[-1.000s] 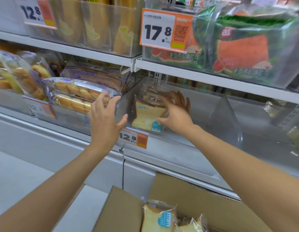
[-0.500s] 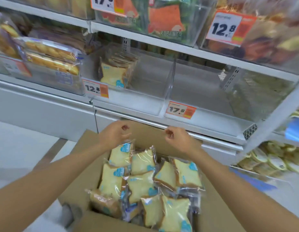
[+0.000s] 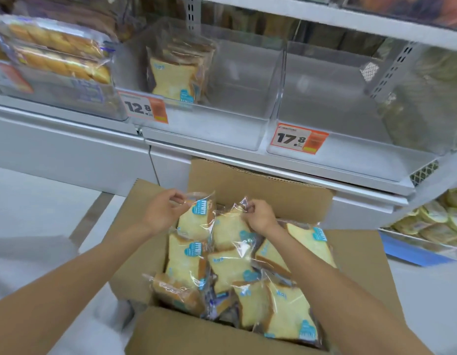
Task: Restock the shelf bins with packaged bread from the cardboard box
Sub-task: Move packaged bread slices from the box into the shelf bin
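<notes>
Since half a second ago, wrapper tops have been pinched: a bread pack [image 3: 196,222] by the left hand [image 3: 162,211], a second pack [image 3: 228,237] by the right hand [image 3: 258,217], both packs lying in the cardboard box [image 3: 273,190] at lower centre. Pack print is blurred. Price tags [image 3: 145,108] read 12.8 and 17.8.

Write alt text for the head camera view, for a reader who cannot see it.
In an open cardboard box full of wrapped bread, the left hand pinches the wrapper top of one packet and the right hand pinches that of its neighbour. Above, a clear shelf bin with a 12.8 price tag holds a few matching packets.
</notes>
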### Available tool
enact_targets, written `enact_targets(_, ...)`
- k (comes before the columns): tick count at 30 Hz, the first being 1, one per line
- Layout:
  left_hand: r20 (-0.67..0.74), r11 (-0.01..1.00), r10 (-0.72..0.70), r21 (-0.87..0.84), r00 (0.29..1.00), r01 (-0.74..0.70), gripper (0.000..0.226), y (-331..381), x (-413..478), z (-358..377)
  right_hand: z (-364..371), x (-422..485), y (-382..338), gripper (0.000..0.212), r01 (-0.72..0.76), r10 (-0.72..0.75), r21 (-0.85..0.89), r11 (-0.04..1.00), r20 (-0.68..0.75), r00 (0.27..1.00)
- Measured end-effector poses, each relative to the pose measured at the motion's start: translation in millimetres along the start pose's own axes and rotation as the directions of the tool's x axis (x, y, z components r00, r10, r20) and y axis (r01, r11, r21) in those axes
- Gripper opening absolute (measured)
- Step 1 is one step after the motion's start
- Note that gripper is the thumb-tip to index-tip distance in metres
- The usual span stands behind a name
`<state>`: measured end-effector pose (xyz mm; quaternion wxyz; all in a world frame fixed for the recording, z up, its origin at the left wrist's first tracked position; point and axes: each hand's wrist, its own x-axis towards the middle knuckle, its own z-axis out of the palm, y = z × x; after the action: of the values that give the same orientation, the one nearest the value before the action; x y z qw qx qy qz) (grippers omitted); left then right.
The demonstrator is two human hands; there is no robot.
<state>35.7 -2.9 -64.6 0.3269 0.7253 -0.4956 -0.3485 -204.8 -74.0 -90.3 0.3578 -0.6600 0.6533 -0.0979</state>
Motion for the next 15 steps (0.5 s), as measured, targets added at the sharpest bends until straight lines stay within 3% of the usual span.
enact_targets(1,-0.002,1.0,-0.007,-0.023,1.0,0.007,0.021,2,0,0,-10,-3,-3,0.009,0.043,-0.042,0.041,0.998,-0.024,0.999)
enact_targets(4,0.001,0.996,-0.053,-0.074,0.999,0.053,0.019,11,0,2,-37,-16,-14,0.012,0.205,-0.202,0.046,0.978,-0.066,0.977)
enact_targets(7,0.013,0.991,-0.057,-0.121,0.998,0.059,0.038,27,-2,10,-54,-27,-29,0.013,0.299,-0.277,0.115,0.947,-0.175,0.945)
enact_targets(12,0.021,0.968,-0.093,-0.232,0.995,0.095,0.09,50,-7,19,-82,-42,-51,0.016,0.259,-0.221,0.429,0.865,-0.137,0.966)
enact_targets(15,0.133,0.92,-0.107,-0.363,0.985,0.149,0.102,61,-9,16,-88,-46,-55,0.018,0.155,-0.201,0.7,0.697,-0.016,0.979)
